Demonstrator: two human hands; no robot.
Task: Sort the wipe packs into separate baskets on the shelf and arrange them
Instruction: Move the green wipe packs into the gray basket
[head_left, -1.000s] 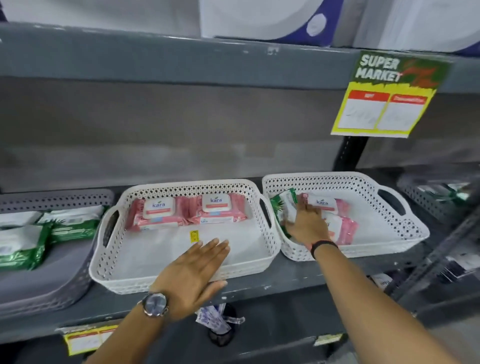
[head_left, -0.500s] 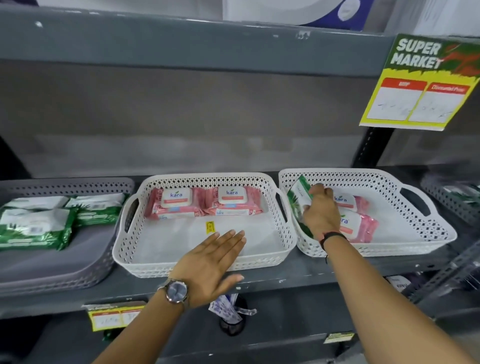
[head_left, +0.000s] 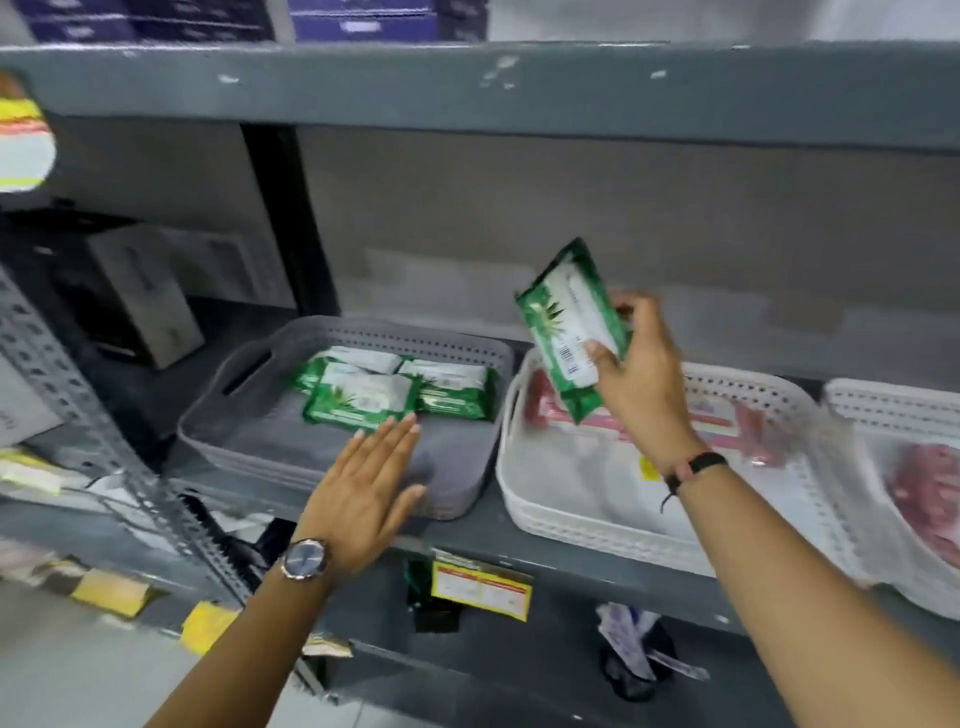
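Note:
My right hand (head_left: 641, 379) grips a green wipe pack (head_left: 571, 325) and holds it tilted in the air above the left end of the middle white basket (head_left: 571, 514). Pink wipe packs (head_left: 727, 423) lie along the back of that basket. To the left stands a grey basket (head_left: 249, 415) with three green wipe packs (head_left: 363, 397) at its back. My left hand (head_left: 366, 486) hovers flat with fingers together over the grey basket's front rim and holds nothing. A second white basket (head_left: 883, 410) at the right edge holds more pink packs (head_left: 930, 493).
All baskets sit on a grey metal shelf (head_left: 467, 540) with another shelf board (head_left: 467, 88) overhead. A perforated metal upright (head_left: 104, 436) slants down at the left. A yellow price tag (head_left: 480, 590) hangs from the shelf's front edge. A cardboard box (head_left: 140, 291) stands at the far left.
My right hand has lifted the green wipe pack out of the right white basket and carried it left. My left hand moved from the middle basket to the grey one. The view swung left.

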